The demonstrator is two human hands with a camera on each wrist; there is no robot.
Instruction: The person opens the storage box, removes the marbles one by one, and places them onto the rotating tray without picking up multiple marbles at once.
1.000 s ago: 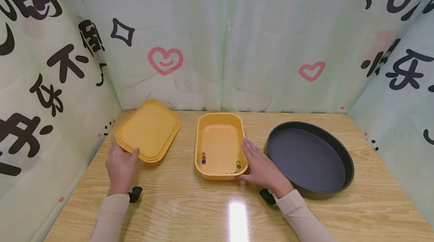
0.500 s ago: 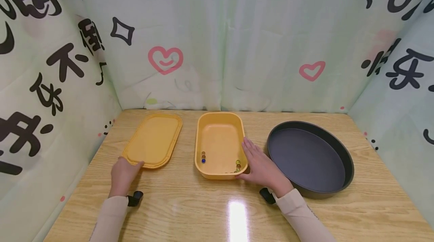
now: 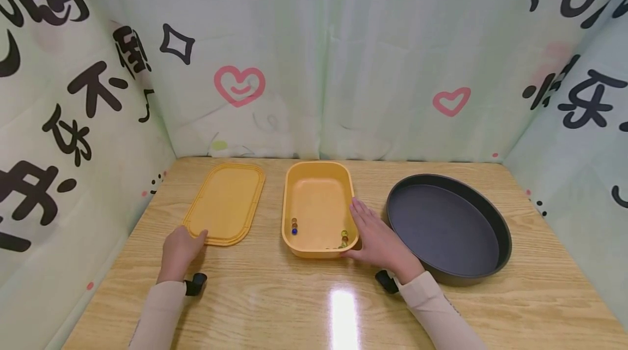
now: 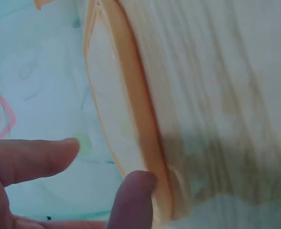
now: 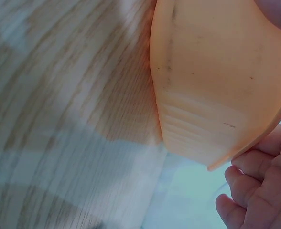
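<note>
My left hand (image 3: pixel 180 252) is at the near left corner of a flat yellow lid (image 3: pixel 225 203), which lies on the table. In the left wrist view, the thumb (image 4: pixel 135 195) touches the lid's edge, while a straight finger (image 4: pixel 40 157) stands apart from it. My right hand (image 3: pixel 380 241) holds the near right corner of a yellow rectangular box (image 3: pixel 319 192), fingers along the right wall and thumb at the near end. Small round beads lie inside: a blue bead (image 3: pixel 294 231) with brown by it at the left, and yellowish beads (image 3: pixel 344 236) near the right corner.
A large round dark grey pan (image 3: pixel 446 230) stands right of the box, close to my right hand. The wooden table (image 3: pixel 265 306) ends at a printed curtain (image 3: pixel 343 66) behind, with more printed cloth at both sides.
The lid, tilted up a second ago, came down flat on the table and shifted slightly right. My left hand moved down and right with it. My right hand and the box stayed put.
</note>
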